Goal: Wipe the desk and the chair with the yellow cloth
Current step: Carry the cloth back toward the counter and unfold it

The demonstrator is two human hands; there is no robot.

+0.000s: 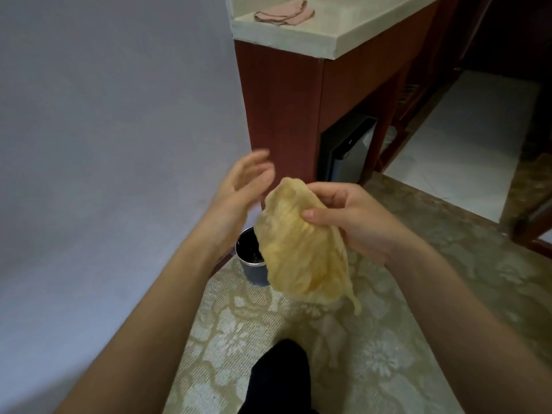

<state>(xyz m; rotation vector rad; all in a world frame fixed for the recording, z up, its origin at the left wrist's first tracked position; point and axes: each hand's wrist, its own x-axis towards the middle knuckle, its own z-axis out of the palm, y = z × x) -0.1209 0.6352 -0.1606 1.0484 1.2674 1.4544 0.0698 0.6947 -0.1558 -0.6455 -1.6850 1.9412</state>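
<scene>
Yellow cloth [301,249] is hanging crumpled from the right hand [358,222], which is gripping its upper part between the thumb and curled fingers. The cloth is dangling in the air in front of the person, above the patterned carpet [418,324] and well short of the bench [313,34]. The left hand [239,189] is hovering just beside the cloth's top edge with its fingers spread and loosely straight, holding nothing. It is blurred, so I cannot tell whether it is touching the fabric.

Judging from this, the wiping itself is not under way. The cloth is touching neither surface, and the person seems to be readying it, perhaps opening or refolding it. The pale bench top is showing no streaks or damp patches, so nothing is telling me whether any part of it is already wiped. A folded pink cloth [283,14] is lying on the bench near its corner and would likely need lifting or wiping around.

Dark wooden framing at the right edge [531,228] may be the chair, but too little of it is showing to be sure. Both the bench and the chair therefore appear to be left to do.

A small metal bin [252,264] is standing on the floor below the cloth, at the foot of the bench's red-brown side panel.
</scene>
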